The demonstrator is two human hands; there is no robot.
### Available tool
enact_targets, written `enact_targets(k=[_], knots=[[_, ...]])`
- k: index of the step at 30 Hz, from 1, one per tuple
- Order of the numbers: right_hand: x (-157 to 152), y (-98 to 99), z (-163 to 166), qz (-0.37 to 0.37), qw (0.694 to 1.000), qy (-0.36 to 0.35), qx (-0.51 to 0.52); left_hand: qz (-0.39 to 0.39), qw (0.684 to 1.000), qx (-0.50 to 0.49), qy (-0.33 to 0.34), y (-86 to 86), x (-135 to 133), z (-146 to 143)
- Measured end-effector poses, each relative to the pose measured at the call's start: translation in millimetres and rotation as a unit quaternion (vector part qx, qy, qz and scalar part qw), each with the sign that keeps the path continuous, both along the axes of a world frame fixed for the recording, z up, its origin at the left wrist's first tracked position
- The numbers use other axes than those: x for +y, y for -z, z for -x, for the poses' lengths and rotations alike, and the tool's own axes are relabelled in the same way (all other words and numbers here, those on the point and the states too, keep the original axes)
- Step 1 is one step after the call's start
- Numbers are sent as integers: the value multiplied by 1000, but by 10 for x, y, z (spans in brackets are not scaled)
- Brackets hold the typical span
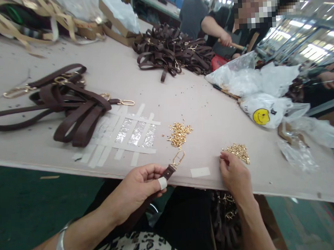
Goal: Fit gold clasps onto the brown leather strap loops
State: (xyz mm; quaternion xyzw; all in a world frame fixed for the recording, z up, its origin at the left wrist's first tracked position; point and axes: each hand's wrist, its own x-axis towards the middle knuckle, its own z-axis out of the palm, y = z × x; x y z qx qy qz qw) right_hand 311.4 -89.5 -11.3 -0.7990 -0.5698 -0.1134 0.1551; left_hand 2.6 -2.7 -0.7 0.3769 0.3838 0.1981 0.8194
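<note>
My left hand (146,184) grips the end of a dark brown leather strap (168,172), its thumb wrapped in white tape. From that strap end a gold snap hook (179,158) points away over the table edge. At the left rim of a pile of small pale-gold metal pieces (238,152), my right hand (233,172) has its fingertips drawn together; whatever is between them is too small or hidden to tell. Another heap of shiny gold pieces (180,134) lies just beyond the hook.
Brown straps with gold hooks (79,103) lie at left beside taped clear plastic (134,134). A large strap pile (177,50) is at the back, plastic bags (263,105) at right. Across the table, a person's hand (225,38) holds a wooden handle. More straps (226,222) hang below the edge.
</note>
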Motion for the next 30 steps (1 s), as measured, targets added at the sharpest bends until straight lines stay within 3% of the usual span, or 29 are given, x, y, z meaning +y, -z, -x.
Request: enact_targets(k=[12,15,18,20,22,25,27,30], knots=[[65,13,-176,63,991,-49,-105,-48,999,-6,7,16,2,-22],[70,31,-251,48,989,-49,-133,-43,999,-12,-7,-19,14,-27],[57,-2,-246,17,995,-43,-89,-40,999,-16,-24,-39,20,-43],[34,-52,-110,-11,999,-30,-16,-46,998,-12,-32,-34,16,-58],[6,-101,159,-58,990,-32,126,-57,998,-5,-36,-15,7,-73],[-14,-130,709,-97,934,-77,336,-92,995,-4,-31,23,-9,-88],[4,-117,1046,-103,910,-122,381,-133,991,-2,-27,46,-17,-90],[66,-77,1341,-118,914,-164,350,-186,982,1,-30,65,-20,-80]])
